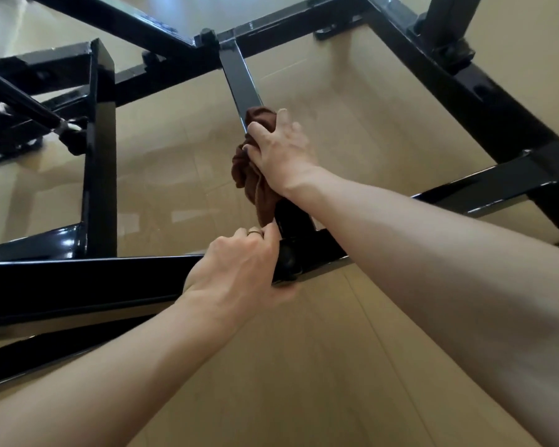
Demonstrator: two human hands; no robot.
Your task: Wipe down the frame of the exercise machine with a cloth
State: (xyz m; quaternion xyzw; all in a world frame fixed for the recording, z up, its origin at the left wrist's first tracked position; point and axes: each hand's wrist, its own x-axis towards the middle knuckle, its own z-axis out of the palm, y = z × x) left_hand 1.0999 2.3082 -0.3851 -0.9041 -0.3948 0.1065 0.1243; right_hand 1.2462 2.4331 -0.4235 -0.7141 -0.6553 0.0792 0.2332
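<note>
Right hand: your right hand (279, 153) is wrapped round the brown cloth (254, 175), fingers curled, pressing it against the slim black crossbar (241, 80); part of the cloth hangs loose below your palm.
Left hand: your left hand (239, 262) grips the thick near beam (88, 279) of the frame, fingers curled over its top edge beside the joint (289, 256); a ring (255, 232) shows on one finger; this hand looks to be bracing, not wiping.
Cloth position: bunched on the crossbar's near half, just above the joint; the left fingertips sit just beside its dangling tail, though I cannot tell if they touch.
Key relation: the crossbar's long axis runs away from you, from the joint up to the far rail (304, 25); the unwiped-looking length lies beyond your right hand, which is the nearer one; so the stroke should likely slide forward along the bar.
Surroundings: glossy tan floor (304, 366) beneath.
</note>
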